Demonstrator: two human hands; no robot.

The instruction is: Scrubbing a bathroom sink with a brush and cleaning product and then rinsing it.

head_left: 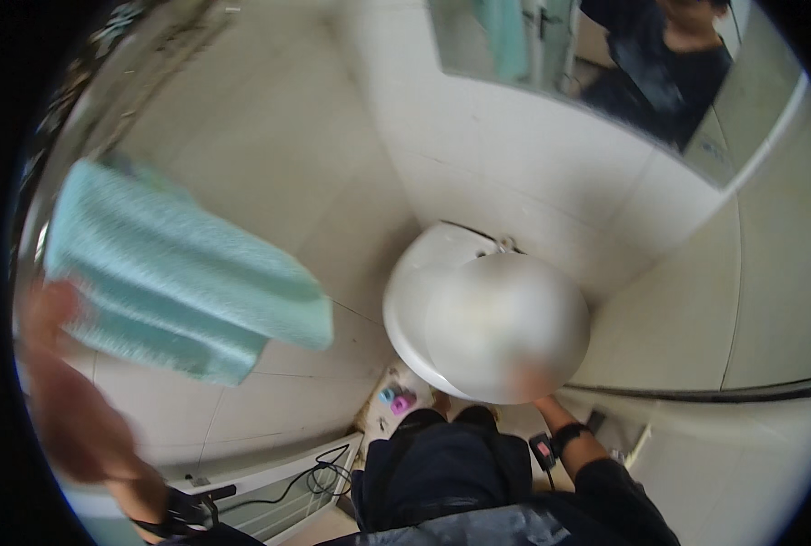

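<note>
A light turquoise towel (187,273) hangs on the left by the wall and window ledge. My left hand (69,391) is raised at its near left edge, smeared by motion. Its fingertips overlap the towel's edge, but I cannot tell whether they grip it. My right hand (531,378) reaches over the near rim of a white washbasin (410,318). A round blurred patch covers most of the bowl and that hand's fingers, so whatever lies there is hidden. Dark bands with small devices sit on both wrists.
A tap (503,246) stands at the basin's back, below a wall mirror (551,55) with a person's reflection. Tiled walls close in around the basin. Small pink and blue items (401,400) lie low by my feet. A black cable (328,473) loops at the lower left.
</note>
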